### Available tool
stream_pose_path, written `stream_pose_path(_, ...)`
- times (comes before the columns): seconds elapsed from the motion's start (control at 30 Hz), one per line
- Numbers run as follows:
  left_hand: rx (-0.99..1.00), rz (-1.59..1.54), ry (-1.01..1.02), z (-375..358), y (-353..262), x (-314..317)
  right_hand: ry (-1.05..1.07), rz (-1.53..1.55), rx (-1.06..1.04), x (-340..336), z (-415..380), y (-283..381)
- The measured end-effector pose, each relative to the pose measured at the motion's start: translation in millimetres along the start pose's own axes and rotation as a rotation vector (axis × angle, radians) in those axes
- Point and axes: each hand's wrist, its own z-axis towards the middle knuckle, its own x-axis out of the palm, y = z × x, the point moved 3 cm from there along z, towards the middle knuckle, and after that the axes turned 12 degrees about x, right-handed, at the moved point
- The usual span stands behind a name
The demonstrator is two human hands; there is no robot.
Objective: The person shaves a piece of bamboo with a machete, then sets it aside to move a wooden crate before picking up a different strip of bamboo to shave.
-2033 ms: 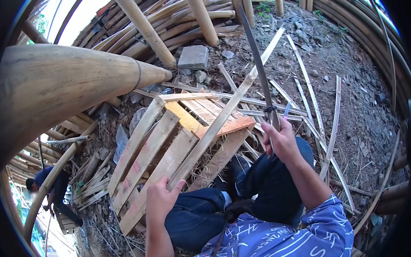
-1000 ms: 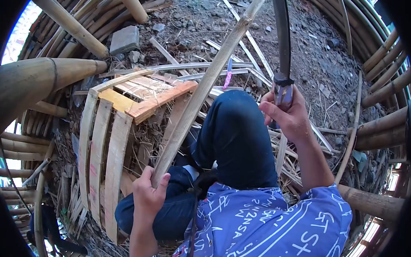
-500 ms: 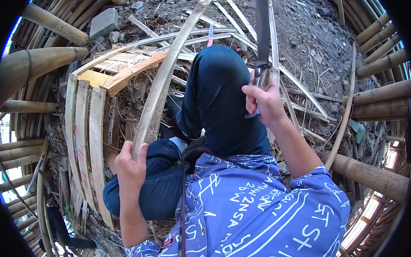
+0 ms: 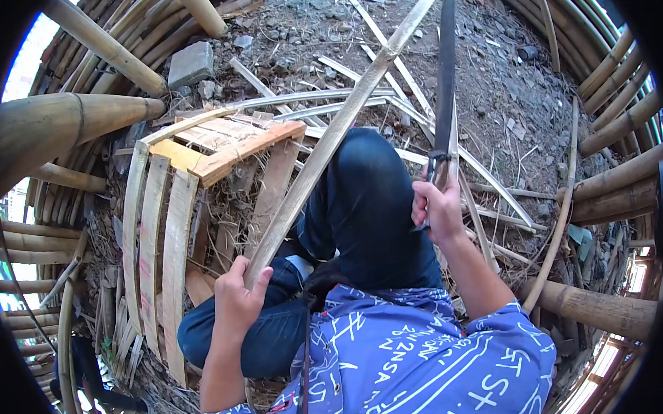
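Observation:
My left hand (image 4: 241,295) is closed around the lower end of a long split bamboo strip (image 4: 332,134). The strip slants up and to the right across my raised knee, and its far end runs out at the top of the view. In my right hand (image 4: 443,211) is the handle of a large knife (image 4: 445,79), its long dark blade pointing away from me, nearly upright in the view. The upper part of the strip lies left of the blade, with a gap between them. A thin pale strip shows just behind the blade.
A wooden slatted crate (image 4: 177,223) stands at my left. Several pale bamboo strips (image 4: 493,185) lie criss-crossed on the stony ground. A grey block (image 4: 191,65) sits at the upper left. Thick bamboo poles (image 4: 594,309) edge both sides.
The whole view has shifted, so the scene sits lower and further right. The bamboo strip now leans more to the right, its far end closer to the knife. Both hands keep their holds.

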Motion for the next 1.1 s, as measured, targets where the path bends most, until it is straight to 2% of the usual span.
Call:
stream_pose_path(0.1, 0.007, 0.018, -0.028, -0.9, 5.8, -1.9, 0.043, -0.035, -0.071, 5.5, 0.8, 9.0)
stream_pose_path(0.2, 0.01, 0.023, -0.021, -2.5, 4.7, -5.7, 0.039, -0.25, -0.245, 9.7, 2.6, 27.6)
stream_pose_path(0.43, 0.066, -0.002, 0.003, 7.5, -16.4, -4.9, 0.197, -0.449, -0.266, 38.0, -2.1, 45.8)
stream_pose_path(0.5, 0.097, 0.006, 0.021, 13.4, -30.7, -4.4, 0.172, -0.483, -0.235, 43.1, -4.2, 48.8)
stream_pose_path(0.6, 0.057, 0.012, 0.054, 21.4, -44.2, -4.2, 0.104, -0.762, -0.357, 43.6, -5.1, 52.4)
stream_pose_path(0.7, 0.062, 0.042, 0.098, 29.2, -58.0, -5.4, 0.114, -0.852, -0.291, 31.3, -3.4, 35.3)
stream_pose_path(1.0, 0.143, 0.056, 0.124, 43.4, -65.0, 10.1, 0.165, -1.019, -0.333, 34.1, -7.5, 32.0)
stream_pose_path(1.1, 0.186, 0.083, 0.128, 44.3, -63.0, 16.1, 0.143, -1.076, -0.258, 32.4, -5.1, 35.4)
